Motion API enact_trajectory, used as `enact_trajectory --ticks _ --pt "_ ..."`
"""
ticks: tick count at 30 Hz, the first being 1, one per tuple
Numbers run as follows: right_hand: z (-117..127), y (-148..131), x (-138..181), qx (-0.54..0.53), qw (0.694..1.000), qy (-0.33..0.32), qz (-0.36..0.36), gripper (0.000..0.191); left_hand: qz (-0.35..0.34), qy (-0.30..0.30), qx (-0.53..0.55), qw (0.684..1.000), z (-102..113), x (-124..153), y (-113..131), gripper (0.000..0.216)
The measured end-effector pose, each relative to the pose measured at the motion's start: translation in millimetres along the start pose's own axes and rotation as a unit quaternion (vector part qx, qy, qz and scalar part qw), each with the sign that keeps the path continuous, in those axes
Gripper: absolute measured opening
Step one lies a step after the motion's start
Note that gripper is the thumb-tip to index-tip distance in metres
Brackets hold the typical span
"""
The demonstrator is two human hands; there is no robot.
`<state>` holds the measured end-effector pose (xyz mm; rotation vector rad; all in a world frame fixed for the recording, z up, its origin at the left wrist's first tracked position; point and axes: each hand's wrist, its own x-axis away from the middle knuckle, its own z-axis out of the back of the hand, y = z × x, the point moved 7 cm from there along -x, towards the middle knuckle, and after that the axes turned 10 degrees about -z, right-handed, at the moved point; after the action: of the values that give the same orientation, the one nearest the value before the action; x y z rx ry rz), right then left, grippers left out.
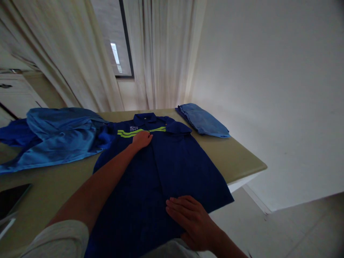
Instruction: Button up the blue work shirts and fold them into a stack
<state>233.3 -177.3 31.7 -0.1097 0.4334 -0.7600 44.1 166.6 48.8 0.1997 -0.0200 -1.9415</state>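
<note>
A dark blue work shirt (177, 161) with a collar and short sleeves lies front up, its collar pointing away from me. Yellow-green stripes cross the chest, and small pale lettering shows above them. My left hand (142, 140) reaches far forward, its fingers curled closed on the shirt's front placket just under the stripes. The fingertips are partly hidden. Near the hem, my right hand (189, 218) lies flat on the cloth with fingers stretched out and side by side. The shirt's lower right corner sticks out past the table edge.
A heap of blue garments (64, 138) lies left of the shirt. Folded blue clothing (202, 120) rests at the table's back right, by the white wall (268, 89). A dark phone-like device (12, 199) is at the left. Curtains (166, 53) hang behind the greenish table (239, 157).
</note>
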Motion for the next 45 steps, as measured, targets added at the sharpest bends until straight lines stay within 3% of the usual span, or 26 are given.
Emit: enact_trajectory --ticks 4,9,11,13,16,19,21,23,26,27,29,32,34,40,43,45 --pt "6 -8 -8 -0.017 1.000 -0.009 0.021 0.045 0.017 0.065 0.001 0.998 -1 -13 -12 0.053" --pt "-12 -3 -18 -0.043 0.999 0.004 0.008 0.028 0.002 -0.070 0.036 0.997 -43 -47 -16 0.085" --pt "-13 2 -25 -0.065 0.997 -0.031 0.016 0.031 -0.020 -0.112 0.043 0.993 -54 -60 -20 0.091" --pt "-2 16 -39 -0.074 0.995 -0.072 0.017 0.035 -0.043 -0.114 0.046 0.991 -58 -70 -26 0.094" --pt "30 69 -83 -0.026 0.997 -0.059 -0.044 0.049 -0.058 -0.035 0.048 0.997 -53 -74 -32 0.086" --pt "50 157 -148 0.066 0.981 0.014 -0.185 0.055 -0.072 0.016 0.048 0.996 -50 -71 -33 0.074" --pt "45 215 -193 0.113 0.957 0.039 -0.266 0.072 -0.091 0.009 0.048 0.995 -53 -70 -31 0.070" --pt "29 263 -232 0.158 0.932 0.006 -0.326 0.085 -0.098 -0.004 0.050 0.994 -56 -68 -33 0.068" --pt "24 313 -269 0.174 0.906 -0.065 -0.381 0.066 -0.080 0.002 0.053 0.995 -55 -63 -41 0.068" --pt "34 326 -275 0.171 0.898 -0.055 -0.401 0.059 -0.075 0.008 0.054 0.996 -54 -60 -43 0.068" --pt "74 351 -275 0.171 0.876 0.033 -0.450 0.054 -0.067 0.019 0.055 0.996 -52 -57 -46 0.066" --pt "133 386 -250 0.196 0.787 0.197 -0.551 0.052 -0.062 0.028 0.059 0.996 -50 -54 -46 0.064" --pt "144 405 -236 0.194 0.751 0.235 -0.586 0.050 -0.060 0.031 0.064 0.996 -51 -55 -46 0.064" --pt "112 434 -238 0.154 0.771 0.218 -0.578 0.047 -0.058 0.038 0.064 0.996 -54 -56 -47 0.062" --pt "120 433 -242 0.137 0.772 0.245 -0.571 0.046 -0.060 0.031 0.055 0.996 -54 -56 -46 0.062" --pt "128 424 -254 0.082 0.810 0.248 -0.526 0.045 -0.061 0.028 0.049 0.997 -53 -56 -45 0.062"
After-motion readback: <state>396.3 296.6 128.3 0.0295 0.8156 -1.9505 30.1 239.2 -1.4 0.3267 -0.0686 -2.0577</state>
